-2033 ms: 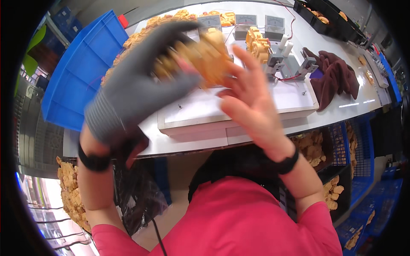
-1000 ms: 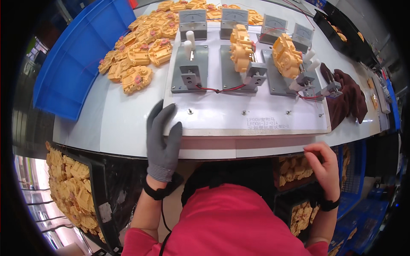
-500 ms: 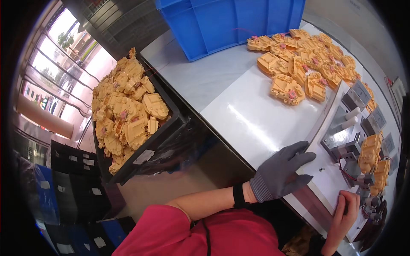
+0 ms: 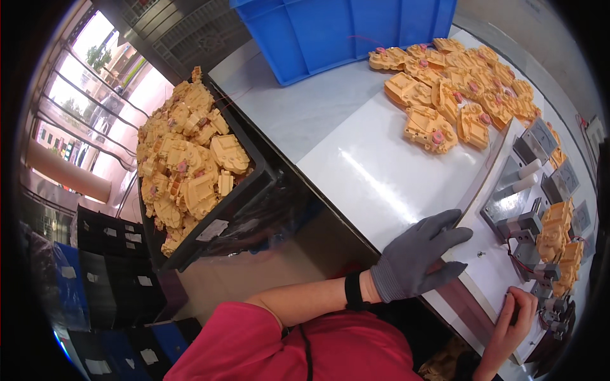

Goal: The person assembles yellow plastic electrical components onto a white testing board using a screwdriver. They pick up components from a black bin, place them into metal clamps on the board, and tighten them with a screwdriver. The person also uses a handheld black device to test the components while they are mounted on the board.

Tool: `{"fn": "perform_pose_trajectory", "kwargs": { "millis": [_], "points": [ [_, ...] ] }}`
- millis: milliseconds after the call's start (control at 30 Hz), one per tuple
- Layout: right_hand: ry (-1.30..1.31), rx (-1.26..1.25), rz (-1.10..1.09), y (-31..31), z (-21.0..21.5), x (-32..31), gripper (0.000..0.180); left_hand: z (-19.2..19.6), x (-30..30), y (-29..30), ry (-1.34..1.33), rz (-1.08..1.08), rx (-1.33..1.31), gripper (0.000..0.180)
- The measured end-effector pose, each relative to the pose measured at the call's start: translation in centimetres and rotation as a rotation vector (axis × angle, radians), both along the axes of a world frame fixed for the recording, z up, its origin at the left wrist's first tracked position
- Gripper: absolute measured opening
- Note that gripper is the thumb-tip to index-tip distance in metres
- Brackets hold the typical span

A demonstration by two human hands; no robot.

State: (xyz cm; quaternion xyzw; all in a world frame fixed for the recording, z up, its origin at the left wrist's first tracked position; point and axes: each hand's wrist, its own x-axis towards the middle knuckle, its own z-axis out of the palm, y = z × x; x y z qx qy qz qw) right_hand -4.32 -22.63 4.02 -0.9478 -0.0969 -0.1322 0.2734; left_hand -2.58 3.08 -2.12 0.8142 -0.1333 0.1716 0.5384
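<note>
My left hand (image 4: 416, 257), in a grey glove, lies over the near edge of the white tabletop beside the raised fixture board (image 4: 480, 279). Its fingers are spread and hold nothing. My bare right hand (image 4: 516, 320) rests at the near end of that board, fingers loosely bent and thumb apart, with no held thing visible. Just beyond it, two yellow plastic housings (image 4: 555, 232) sit in the grey metal clamps (image 4: 520, 227) of the fixture. Red and dark wires run by the clamps. A small screw head (image 4: 481, 254) shows on the board between my hands.
Yellow housings with pink parts (image 4: 431, 129) lie clustered on the far table (image 4: 356, 171). Behind them stands a blue crate (image 4: 349, 41). A black bin (image 4: 213, 238) heaped with yellow housings (image 4: 190, 152) is at left. White posts (image 4: 524, 183) and grey blocks (image 4: 537, 141) stand on the fixture.
The whole view has shifted very slightly. Both hands and the housings stay in the same places.
</note>
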Motion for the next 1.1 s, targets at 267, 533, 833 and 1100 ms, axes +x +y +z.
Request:
{"fn": "perform_pose_trajectory", "kwargs": {
  "millis": [267,533,833,1100],
  "points": [
    [-0.050,0.064,-0.071,0.6,-0.3,-0.3,0.013,0.2,0.2,0.1,0.039,-0.040,-0.012,0.055],
    [-0.187,-0.003,-0.017,0.5,-0.4,0.7,0.020,-0.3,0.9,0.0,-0.096,-0.009,0.036,0.045],
    [-0.215,-0.004,-0.001,0.5,-0.5,0.6,0.021,-0.5,0.6,-0.1,-0.085,0.000,0.044,0.045],
    [-0.232,-0.014,0.001,0.5,-0.6,0.6,0.021,-0.5,0.6,-0.1,-0.068,0.007,0.021,0.045]
  ]
}}
